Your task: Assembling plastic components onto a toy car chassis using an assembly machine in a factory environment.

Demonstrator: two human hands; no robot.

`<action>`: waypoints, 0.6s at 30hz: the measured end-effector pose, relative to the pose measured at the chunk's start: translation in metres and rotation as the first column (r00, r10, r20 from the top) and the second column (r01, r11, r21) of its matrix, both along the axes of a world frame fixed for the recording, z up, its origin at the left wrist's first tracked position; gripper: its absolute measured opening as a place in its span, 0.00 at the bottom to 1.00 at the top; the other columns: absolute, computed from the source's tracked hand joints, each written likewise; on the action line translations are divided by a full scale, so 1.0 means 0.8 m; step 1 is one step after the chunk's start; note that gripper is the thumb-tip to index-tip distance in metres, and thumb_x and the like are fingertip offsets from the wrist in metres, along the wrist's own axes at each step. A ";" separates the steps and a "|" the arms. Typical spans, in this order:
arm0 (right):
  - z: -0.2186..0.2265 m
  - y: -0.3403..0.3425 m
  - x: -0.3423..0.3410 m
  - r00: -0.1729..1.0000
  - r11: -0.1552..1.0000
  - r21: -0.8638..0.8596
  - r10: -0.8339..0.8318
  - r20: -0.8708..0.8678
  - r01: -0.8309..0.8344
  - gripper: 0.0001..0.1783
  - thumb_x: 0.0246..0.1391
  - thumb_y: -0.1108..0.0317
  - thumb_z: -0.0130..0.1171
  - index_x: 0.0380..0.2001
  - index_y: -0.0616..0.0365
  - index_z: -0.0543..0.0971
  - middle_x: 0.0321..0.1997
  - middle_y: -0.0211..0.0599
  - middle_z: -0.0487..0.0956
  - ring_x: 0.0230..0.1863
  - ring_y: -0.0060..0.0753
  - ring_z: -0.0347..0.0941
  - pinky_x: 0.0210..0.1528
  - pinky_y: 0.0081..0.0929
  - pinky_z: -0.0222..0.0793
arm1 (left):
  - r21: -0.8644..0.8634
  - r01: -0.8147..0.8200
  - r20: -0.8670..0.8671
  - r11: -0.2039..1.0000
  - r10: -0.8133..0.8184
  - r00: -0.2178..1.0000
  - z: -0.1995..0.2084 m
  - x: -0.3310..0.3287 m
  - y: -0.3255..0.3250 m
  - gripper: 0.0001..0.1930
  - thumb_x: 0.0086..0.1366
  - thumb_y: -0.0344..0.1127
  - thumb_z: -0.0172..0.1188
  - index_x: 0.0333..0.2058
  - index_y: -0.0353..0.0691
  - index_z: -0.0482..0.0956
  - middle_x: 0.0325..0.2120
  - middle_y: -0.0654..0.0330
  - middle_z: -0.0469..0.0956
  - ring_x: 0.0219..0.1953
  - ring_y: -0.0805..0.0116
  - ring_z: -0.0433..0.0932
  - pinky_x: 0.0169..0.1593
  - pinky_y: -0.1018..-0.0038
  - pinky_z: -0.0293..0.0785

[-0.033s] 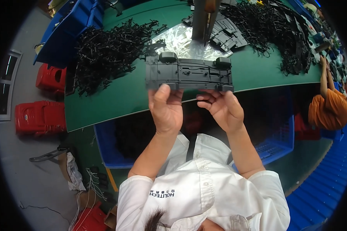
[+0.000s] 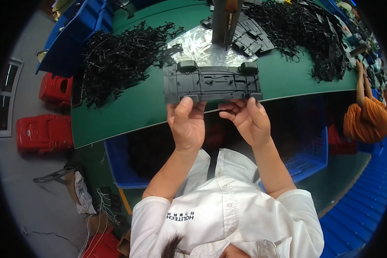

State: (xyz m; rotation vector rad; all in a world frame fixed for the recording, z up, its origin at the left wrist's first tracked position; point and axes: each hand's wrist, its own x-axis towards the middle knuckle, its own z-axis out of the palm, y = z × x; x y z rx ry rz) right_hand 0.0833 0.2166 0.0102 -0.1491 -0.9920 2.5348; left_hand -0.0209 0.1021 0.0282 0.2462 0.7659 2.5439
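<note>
A black plastic toy car chassis, a long flat piece with box-shaped wheel arches at its corners, is held level over the near edge of the bench. My left hand grips its near left corner, thumb on top and fingers beneath. At the near right corner my right hand pinches it, thumb tip by the wheel arch, the other fingers curled and partly hidden below. Just beyond the chassis is a shiny metal plate, with an upright machine post above it.
Heaps of thin black plastic parts lie on the green bench, one pile left and another right. More chassis pieces rest behind the post. Below is a blue crate. Red stools stand left; a person in orange works right.
The chassis has shifted very slightly to the right and nearer to me. My right thumb has slid a little left along its near edge. Both hands keep their hold.
</note>
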 end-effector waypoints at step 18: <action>0.018 0.039 0.005 0.932 0.952 0.175 -0.286 0.224 0.250 0.11 0.57 0.69 0.48 0.33 0.69 0.72 0.27 0.44 0.78 0.23 0.29 0.76 0.23 0.21 0.76 | -0.266 0.337 -0.074 0.903 -0.368 0.927 -0.025 0.017 -0.038 0.28 0.58 0.42 0.57 0.51 0.31 0.60 0.45 0.53 0.70 0.45 0.65 0.73 0.51 0.69 0.68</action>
